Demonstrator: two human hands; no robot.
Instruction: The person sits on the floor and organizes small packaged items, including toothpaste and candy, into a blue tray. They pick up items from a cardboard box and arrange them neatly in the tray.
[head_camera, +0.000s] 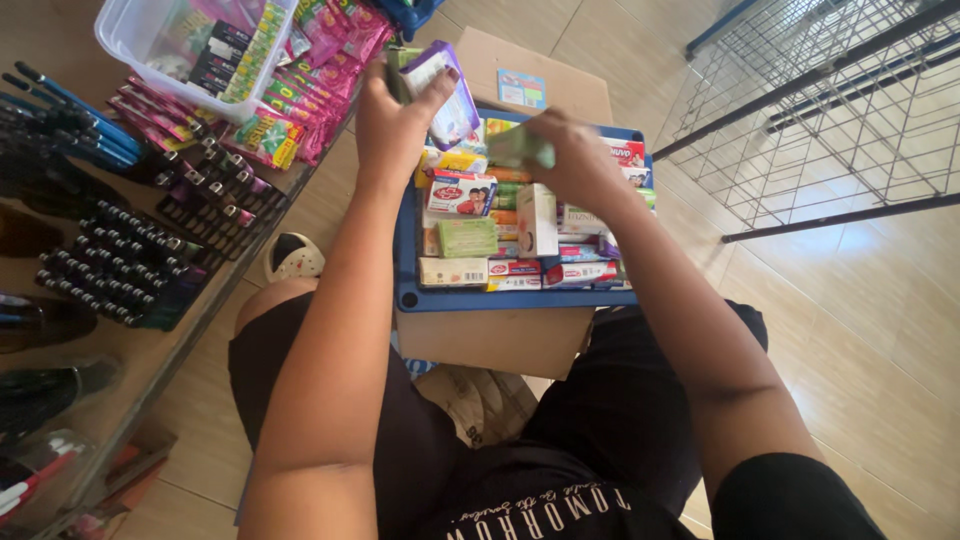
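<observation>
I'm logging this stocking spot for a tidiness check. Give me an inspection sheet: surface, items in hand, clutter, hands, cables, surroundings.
Surface: blue plastic tray resting on a brown cardboard box, above a tiled floor.
Items in hand: purple-edged soft packet and pale green small box, both held over the tray.
Clutter: tray packed with small soap-type boxes, closely set.
Hands: left hand grips the packet; right hand grips the green box.
Cables: nothing seen.
Surroundings: wooden shelf with dark tubes, pink sachets, clear plastic tub; wire rack at the person's right.
</observation>
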